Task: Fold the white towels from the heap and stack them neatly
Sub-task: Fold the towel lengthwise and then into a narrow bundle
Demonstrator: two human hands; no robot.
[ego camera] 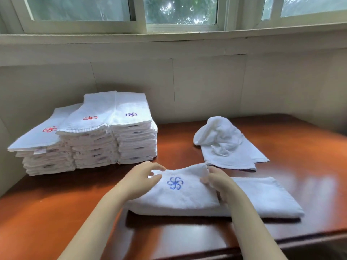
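Observation:
A white towel with a blue pinwheel emblem [187,194] lies half folded on the wooden table [56,212], its folded flap on the left and a single layer stretching right. My left hand [142,177] pinches the flap's far left corner. At the flap's far right corner my right hand [216,182] grips the cloth. Behind on the right sits the heap [225,143], a crumpled white towel. At the back left stand three stacks of folded towels [90,136] with red and blue emblems on top.
A pale panelled wall [206,85] runs behind the table, with windows above. The wall corner closes in the stacks on the left. The table's front edge [309,239] lies close to me at the lower right.

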